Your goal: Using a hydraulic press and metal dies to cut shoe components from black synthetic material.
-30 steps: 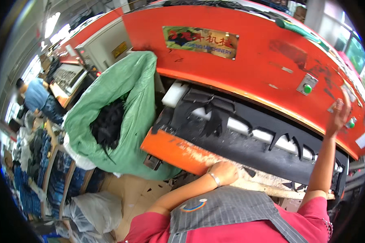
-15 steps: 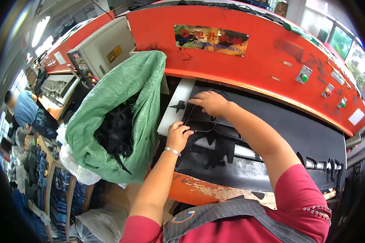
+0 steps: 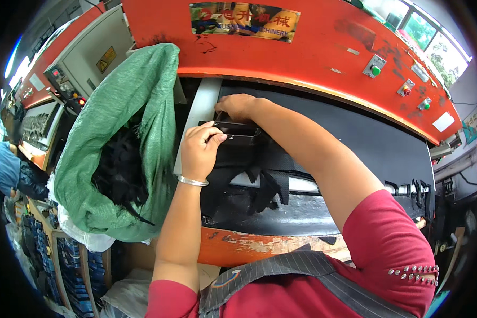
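Note:
My left hand [image 3: 197, 151] pinches the near edge of a dark metal cutting die [image 3: 244, 141], an open frame with thin upright walls. At the die's far left end, my right hand [image 3: 241, 107] curls its fingers over the rim, partly hiding it. The die is at the left end of the black sheet material [image 3: 328, 130] on the machine bed, next to a white board strip [image 3: 203, 103]. Whether it touches the sheet cannot be made out. Black cut scraps [image 3: 267, 192] lie just nearer to me.
Left of the bed stands a green woven sack [image 3: 159, 79] filled with black scraps [image 3: 121, 172]. The orange-red press beam [image 3: 323, 47] spans the far side, with push buttons [image 3: 375, 69] on it. Thin dark die-like pieces [image 3: 418, 192] lie at the right. Another person [image 3: 8, 167] is far left.
My view has shifted, so the machine sits higher and further left. Both hands have moved with the die toward the far left of the bed, and the die now looks raised or tilted.

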The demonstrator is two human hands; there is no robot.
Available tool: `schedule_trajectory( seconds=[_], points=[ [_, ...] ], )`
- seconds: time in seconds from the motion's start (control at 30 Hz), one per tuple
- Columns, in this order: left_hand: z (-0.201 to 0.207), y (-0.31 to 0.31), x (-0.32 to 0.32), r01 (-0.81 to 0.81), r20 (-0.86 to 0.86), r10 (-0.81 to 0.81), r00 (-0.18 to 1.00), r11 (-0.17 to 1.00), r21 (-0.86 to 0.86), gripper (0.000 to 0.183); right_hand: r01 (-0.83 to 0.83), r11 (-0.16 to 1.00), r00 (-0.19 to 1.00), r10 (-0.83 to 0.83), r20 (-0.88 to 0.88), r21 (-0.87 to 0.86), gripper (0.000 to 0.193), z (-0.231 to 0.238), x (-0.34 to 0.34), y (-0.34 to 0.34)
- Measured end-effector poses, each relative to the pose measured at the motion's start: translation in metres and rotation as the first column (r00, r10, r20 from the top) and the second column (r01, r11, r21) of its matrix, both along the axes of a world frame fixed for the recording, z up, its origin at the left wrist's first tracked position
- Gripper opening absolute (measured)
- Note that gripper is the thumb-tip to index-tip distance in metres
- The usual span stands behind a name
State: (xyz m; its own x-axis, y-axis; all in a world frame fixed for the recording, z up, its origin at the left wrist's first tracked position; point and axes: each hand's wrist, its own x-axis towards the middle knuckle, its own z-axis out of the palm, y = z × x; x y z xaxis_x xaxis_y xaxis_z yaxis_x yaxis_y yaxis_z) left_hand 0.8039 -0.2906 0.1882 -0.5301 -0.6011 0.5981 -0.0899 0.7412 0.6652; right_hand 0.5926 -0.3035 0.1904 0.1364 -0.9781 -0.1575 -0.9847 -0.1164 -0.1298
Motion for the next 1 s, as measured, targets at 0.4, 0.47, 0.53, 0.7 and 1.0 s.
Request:
schedule_trajectory(
  seconds=[0.4, 0.47, 0.53, 0.7, 1.0],
  points=[
    [-0.079, 0.049, -0.028, 0.011, 0.409, 0.035, 0.912, 0.994, -0.110, 0.046, -0.117, 0.772, 0.993, 0.110, -0.051, -0.625, 0.034, 0.110, -0.093, 0.140],
    [-0.082, 0.052, -0.040, 0.062, 0.388, -0.011, 0.922, 0.991, -0.120, 0.046, -0.051, 0.610, 0.996, -0.031, -0.088, -0.791, 0.023, 0.138, -0.122, 0.201],
    [-0.079, 0.058, -0.053, 0.064, 0.381, 0.010, 0.925, 0.981, -0.181, 0.046, 0.168, 0.557, 0.934, -0.355, -0.050, -0.813, 0.015, 0.163, -0.138, 0.272],
    [-0.066, 0.078, -0.066, 0.031, 0.406, 0.076, 0.911, 0.968, -0.250, 0.046, 0.778, 0.393, 0.482, -0.874, 0.065, -0.490, 0.024, 0.149, -0.198, 0.433],
    [0.017, 0.235, -0.140, -0.060, 0.443, 0.123, 0.888, 0.986, -0.154, 0.053, 0.989, 0.012, -0.031, -0.956, 0.293, 0.145, 0.027, 0.023, -0.307, 0.694]
  ],
)
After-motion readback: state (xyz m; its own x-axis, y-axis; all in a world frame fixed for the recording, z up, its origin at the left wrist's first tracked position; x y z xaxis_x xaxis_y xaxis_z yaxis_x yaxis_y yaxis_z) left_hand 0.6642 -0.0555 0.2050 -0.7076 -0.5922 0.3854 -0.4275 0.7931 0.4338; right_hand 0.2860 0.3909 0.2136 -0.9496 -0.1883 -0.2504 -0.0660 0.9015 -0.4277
